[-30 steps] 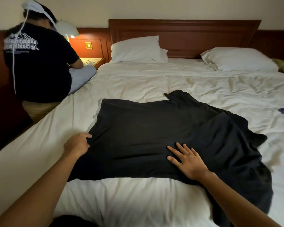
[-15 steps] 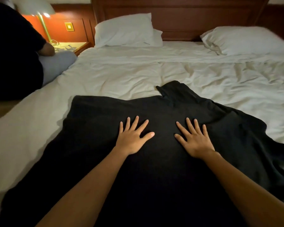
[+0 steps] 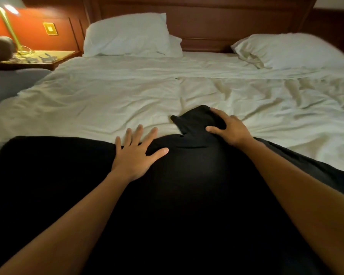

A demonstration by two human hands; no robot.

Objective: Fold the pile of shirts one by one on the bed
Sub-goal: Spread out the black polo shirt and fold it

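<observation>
Head view: a black shirt lies spread on the white bed, filling the lower half of the frame from the left edge to the right edge. Its far edge runs roughly level across the middle. From that edge, a little right of centre, a bunched flap of the same cloth, probably a sleeve, sticks upward in the frame toward the headboard.

The left hand lies flat on the far edge at centre, fingers spread, their tips reaching past the cloth onto the sheet. The right hand is curled round the flap, fingers over its top and right side, thumb pressing in from below.

The shirt's long axis appears to run left to right, and the flap lies across it, pointing up the frame. The right hand already holds the flap and the left sits just beside it on the left, so the likely next move is to draw the flap down the frame over the body while the left hand pins the cloth.

Two pillows rest at the top, and a lit nightstand stands at upper left.
</observation>
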